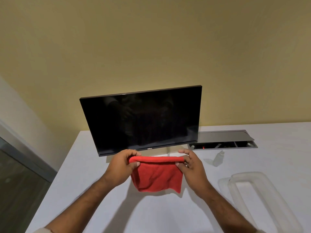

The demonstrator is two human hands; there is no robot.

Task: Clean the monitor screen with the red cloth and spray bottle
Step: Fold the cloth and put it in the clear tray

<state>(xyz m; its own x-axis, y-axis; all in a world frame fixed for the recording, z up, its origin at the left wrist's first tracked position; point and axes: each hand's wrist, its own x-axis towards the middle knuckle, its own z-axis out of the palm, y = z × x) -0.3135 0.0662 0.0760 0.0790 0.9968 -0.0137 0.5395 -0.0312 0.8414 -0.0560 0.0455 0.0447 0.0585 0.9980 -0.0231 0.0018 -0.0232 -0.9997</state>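
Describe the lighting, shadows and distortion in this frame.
Head view: dim, warm light; the hands and red cloth cast soft shadows on the white table; the dark monitor screen shows faint reflections; wide-angle bending tilts the monitor; the spray bottle looks soft.

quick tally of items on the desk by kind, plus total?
monitor: 1
red cloth: 1, held by left hand and right hand
spray bottle: 1
clear tray: 1
cable box set in desk: 1
Total: 5
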